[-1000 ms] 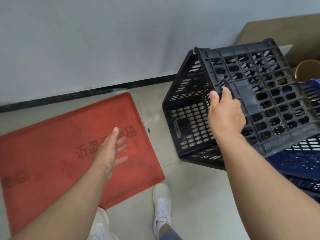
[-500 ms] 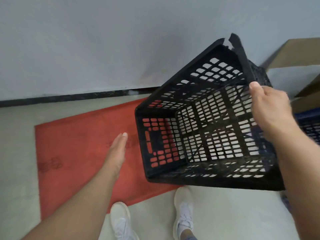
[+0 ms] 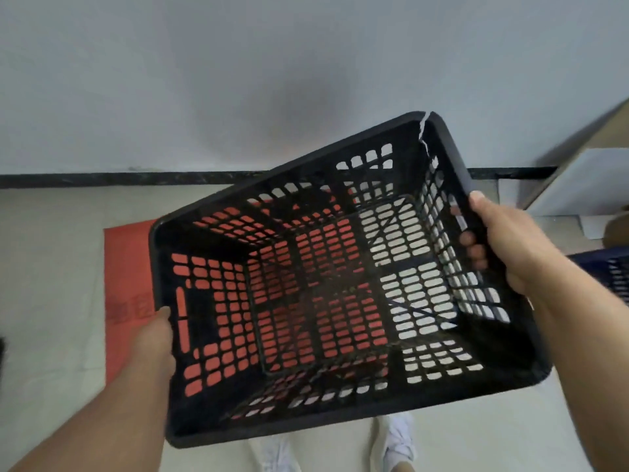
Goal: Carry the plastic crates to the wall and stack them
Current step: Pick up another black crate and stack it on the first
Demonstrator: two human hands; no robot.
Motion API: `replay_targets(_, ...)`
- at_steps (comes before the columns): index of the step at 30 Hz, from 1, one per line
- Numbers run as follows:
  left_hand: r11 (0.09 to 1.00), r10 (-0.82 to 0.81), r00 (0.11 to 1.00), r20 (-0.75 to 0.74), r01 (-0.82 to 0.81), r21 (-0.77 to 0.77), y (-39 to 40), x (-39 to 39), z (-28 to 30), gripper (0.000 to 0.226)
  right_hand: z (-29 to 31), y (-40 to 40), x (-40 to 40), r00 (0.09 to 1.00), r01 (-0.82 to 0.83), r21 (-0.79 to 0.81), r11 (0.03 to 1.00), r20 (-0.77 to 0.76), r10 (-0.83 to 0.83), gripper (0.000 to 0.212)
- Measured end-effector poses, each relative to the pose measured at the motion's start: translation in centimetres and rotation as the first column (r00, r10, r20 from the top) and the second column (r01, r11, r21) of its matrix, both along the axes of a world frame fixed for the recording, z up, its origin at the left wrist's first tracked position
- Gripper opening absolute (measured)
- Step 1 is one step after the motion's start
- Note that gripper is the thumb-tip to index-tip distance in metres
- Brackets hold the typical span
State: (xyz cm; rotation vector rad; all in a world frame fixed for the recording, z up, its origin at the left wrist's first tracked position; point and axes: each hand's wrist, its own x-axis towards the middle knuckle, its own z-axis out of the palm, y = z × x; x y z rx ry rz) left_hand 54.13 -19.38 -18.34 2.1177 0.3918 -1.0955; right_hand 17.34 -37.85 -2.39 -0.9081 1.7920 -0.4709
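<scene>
The crate (image 3: 326,284) hangs above the mat (image 3: 126,301), seemingly near the wall (image 3: 238,80).

Even, soft indoor light; faint shadow on wall (image 3: 306,97); motion blur; wide-angle bending at edges.

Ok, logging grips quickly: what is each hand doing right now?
Left hand: grips the left end wall of the black perforated plastic crate.
Right hand: grips the crate's right rim, fingers curled inside.

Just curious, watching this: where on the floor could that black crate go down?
Bare tile runs left of the red mat, and between it and the black skirting. The right is crowded: a blue crate and cardboard.
</scene>
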Motion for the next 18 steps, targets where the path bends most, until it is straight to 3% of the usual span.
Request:
replay_targets(5,0.999,-0.013,0.97,0.243,0.002,0.045,0.2,4.4,2.8,0.045,-4.4,1.5,3.5,0.999,-0.042,0.016,0.999,-0.029,0.042,0.052)
replay_targets(10,0.993,-0.119,0.916,0.382,0.103,0.061,-0.4,7.1,3.1,0.026,-9.8,1.4,6.0,0.996,-0.058,0.065,0.996,-0.06,0.062,0.043)
replay_targets(15,0.999,-0.046,0.954,0.296,0.039,0.03,-1.1,9.1,0.1,0.028,-15.1,0.9,7.6,0.994,-0.065,0.103,0.993,-0.082,0.073,0.031)
replay_targets(18,0.987,-0.162,0.942,0.295,0.158,0.036,-0.7,9.2,-2.2,0.035,-17.9,1.0,7.6,0.988,-0.073,0.088,0.993,-0.126,0.084,0.032)
